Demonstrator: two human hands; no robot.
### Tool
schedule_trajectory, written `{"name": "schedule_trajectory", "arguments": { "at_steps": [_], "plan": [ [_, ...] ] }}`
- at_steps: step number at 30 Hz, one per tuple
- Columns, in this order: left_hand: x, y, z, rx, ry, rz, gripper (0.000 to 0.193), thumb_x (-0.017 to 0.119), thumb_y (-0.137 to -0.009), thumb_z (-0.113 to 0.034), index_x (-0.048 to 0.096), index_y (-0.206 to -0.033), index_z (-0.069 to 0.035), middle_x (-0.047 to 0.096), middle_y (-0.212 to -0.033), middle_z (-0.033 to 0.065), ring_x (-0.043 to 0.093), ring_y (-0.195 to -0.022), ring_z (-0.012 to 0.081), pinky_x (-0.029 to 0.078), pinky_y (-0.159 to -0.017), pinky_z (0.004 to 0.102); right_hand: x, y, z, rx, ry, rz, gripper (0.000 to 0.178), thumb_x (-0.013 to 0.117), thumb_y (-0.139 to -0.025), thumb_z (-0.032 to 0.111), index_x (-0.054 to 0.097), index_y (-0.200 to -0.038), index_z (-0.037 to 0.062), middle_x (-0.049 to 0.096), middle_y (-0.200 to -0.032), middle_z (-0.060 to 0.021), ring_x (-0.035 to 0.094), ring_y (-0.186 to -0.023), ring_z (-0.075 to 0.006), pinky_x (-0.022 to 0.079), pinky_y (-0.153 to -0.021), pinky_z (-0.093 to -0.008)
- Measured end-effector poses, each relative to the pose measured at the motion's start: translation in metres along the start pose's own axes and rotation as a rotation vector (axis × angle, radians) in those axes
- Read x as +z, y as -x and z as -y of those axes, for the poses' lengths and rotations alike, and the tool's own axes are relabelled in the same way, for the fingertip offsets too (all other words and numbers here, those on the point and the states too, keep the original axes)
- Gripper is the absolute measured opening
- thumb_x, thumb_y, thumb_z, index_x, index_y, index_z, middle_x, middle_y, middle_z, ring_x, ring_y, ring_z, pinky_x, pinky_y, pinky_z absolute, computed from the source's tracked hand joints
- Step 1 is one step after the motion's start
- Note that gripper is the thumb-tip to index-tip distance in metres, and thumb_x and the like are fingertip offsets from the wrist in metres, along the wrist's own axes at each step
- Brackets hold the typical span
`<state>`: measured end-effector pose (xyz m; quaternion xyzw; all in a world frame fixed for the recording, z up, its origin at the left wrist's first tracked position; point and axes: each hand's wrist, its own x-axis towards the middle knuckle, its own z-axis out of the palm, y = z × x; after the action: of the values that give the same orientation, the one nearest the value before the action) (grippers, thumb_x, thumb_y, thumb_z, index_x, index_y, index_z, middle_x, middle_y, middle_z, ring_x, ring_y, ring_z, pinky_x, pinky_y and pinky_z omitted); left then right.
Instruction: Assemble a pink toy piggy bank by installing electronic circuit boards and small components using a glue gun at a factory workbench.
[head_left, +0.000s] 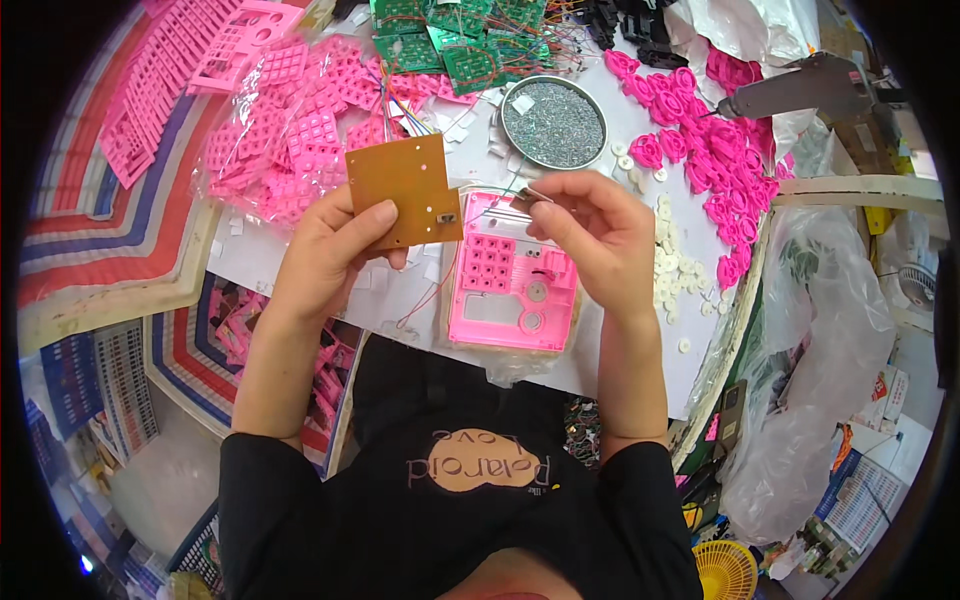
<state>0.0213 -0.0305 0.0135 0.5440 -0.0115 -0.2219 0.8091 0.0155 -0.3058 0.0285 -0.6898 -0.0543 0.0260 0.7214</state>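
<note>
Clock centred on the pink housing (497,326); twelve points away from the person.

Left hand (335,238): thumb flat on the near face, fingers behind; firm clasp on one brown circuit board (400,180).
Right hand (608,232): thumb and fingertips pinched nearly together on one small grey part (530,199), mostly covered; kind cannot be told.

Risks, as judged: coloured wires (408,120) appear beyond the board's far edge; a tug or a snag on neighbouring pieces could strain a joint, if they are attached. The small part, held by fingertips only, could slip and drop into the housing, just below in view. Tilting the board could brush the housing's edge.

Board: at ten o'clock, held up beside the housing's far left corner; flat, plain brown face showing, stepped outline on the right, a few small pale holes, one small metallic component low on the right.

Surroundings:
- Bag of pink keypads (312,135), ten o'clock, beyond the board.
- Green circuit boards (470,62), between eleven and twelve.
- Round tin of tiny metal pieces (555,125), half past twelve.
- Pink looped parts (715,165), two o'clock; grey powered tool (800,95) beyond.
- White discs (672,268), three o'clock.
</note>
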Motion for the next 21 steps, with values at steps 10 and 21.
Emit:
{"name": "schedule_trajectory", "arguments": {
  "at_steps": [10,21],
  "plan": [
    [0.011,-0.002,0.018,0.102,0.203,-0.064,0.029,0.058,-0.102,-0.021,0.058,-0.123,-0.002,0.069,-0.101,0.0117,0.066,-0.077,0.0168,0.056,-0.069,0.0304,0.014,0.018,-0.021,-0.801,0.552,-0.333,0.013,0.072,-0.082,-0.008,0.066,-0.091,-0.0024,0.071,-0.08,-0.0111,0.07,-0.07,-0.0162,0.054,-0.062,-0.0282],
    [0.011,0.001,0.03,0.19,0.226,0.132,0.042,0.057,-0.102,-0.026,0.049,-0.135,-0.002,0.068,-0.114,0.0189,0.069,-0.081,0.0244,0.057,-0.07,0.0363,0.013,0.007,-0.015,0.284,-0.472,-0.043,0.017,0.07,-0.092,0.013,0.06,-0.097,0.0001,0.071,-0.086,-0.0095,0.064,-0.063,-0.0113,0.052,-0.058,-0.0236]
  ]
}}
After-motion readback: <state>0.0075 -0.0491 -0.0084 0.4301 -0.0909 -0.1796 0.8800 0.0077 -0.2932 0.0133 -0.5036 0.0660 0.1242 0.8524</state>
